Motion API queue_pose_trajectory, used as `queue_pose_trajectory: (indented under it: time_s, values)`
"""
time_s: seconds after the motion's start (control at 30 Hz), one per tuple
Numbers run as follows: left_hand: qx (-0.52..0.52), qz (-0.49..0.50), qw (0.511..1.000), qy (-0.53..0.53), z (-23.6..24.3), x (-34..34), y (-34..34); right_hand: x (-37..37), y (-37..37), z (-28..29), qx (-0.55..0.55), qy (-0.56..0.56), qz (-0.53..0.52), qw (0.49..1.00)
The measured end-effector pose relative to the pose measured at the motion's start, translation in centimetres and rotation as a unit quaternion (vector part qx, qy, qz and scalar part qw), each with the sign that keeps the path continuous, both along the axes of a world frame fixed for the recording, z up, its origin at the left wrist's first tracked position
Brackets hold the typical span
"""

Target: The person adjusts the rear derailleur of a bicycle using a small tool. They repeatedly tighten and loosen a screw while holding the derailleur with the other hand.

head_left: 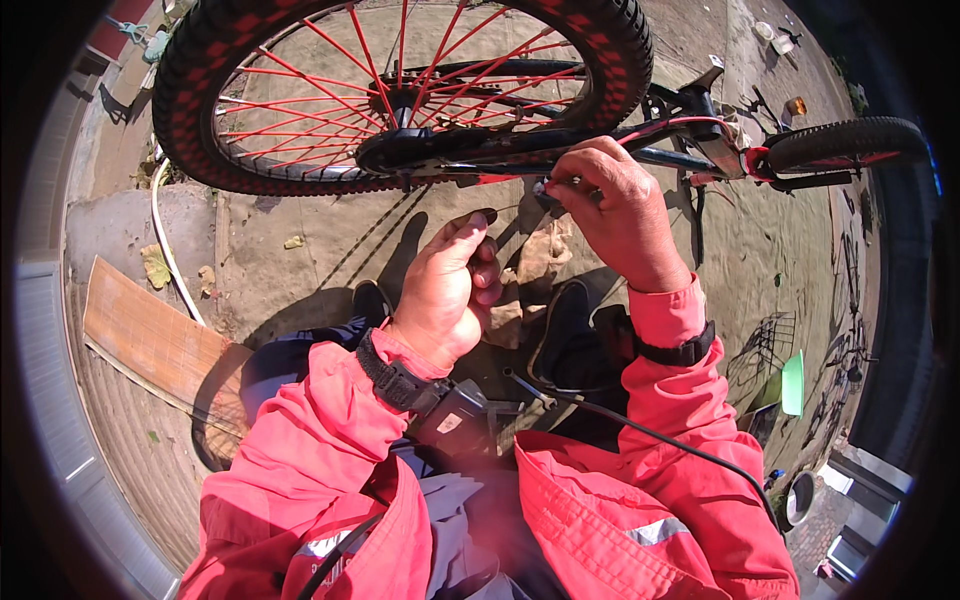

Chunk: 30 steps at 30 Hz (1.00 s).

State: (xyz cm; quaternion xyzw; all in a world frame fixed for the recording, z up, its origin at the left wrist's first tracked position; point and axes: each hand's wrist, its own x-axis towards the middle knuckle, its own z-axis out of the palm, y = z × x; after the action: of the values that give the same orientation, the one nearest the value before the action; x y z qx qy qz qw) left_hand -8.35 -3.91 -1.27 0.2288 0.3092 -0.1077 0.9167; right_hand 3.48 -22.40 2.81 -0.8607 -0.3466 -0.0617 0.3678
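Observation:
A bicycle with a black and red tyre (190, 110) and red spokes spans the upper part of the view. Its black chain guard (450, 150) faces me. My left hand (448, 285) is closed below the guard, thumb against the index finger, pinching a thin dark piece (485, 215). Up against the bicycle's lower edge, my right hand (618, 205) is closed too. A small greyish part (545, 190) shows at its fingertips, and whether they hold it is unclear. Crumpled brown cloth (543, 250) lies on the ground between the hands.
A wrench (530, 387) lies near my right shoe (562, 335). An orange-brown board (150, 325) rests at the left, beside a white hose (165, 235). The front wheel (850, 145) reaches right. A green dustpan-like piece (792, 383) and a wire rack (768, 340) lie at the right.

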Motion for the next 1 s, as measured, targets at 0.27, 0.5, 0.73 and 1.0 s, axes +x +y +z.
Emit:
queue_pose_trajectory:
  time_s: [0.27, 0.5, 0.73, 1.0]
  values:
    - [0.054, -0.003, 0.998, -0.040, 0.3, 0.2, 0.5, -0.4, 0.4, 0.9, 0.016, 0.027, 0.009, 0.999]
    - [0.112, -0.001, 0.992, -0.061, 0.8, 0.4, 0.8, -0.7, 1.3, 0.6, 0.004, -0.008, 0.041, 0.999]
    - [0.142, -0.001, 0.987, -0.080, 0.9, 0.7, 1.1, -0.7, 1.0, 0.4, -0.006, -0.003, 0.037, 0.999]
    - [0.172, 0.012, 0.979, -0.113, 0.8, 0.7, 1.2, -0.7, 1.0, 0.4, -0.016, -0.018, 0.033, 0.999]
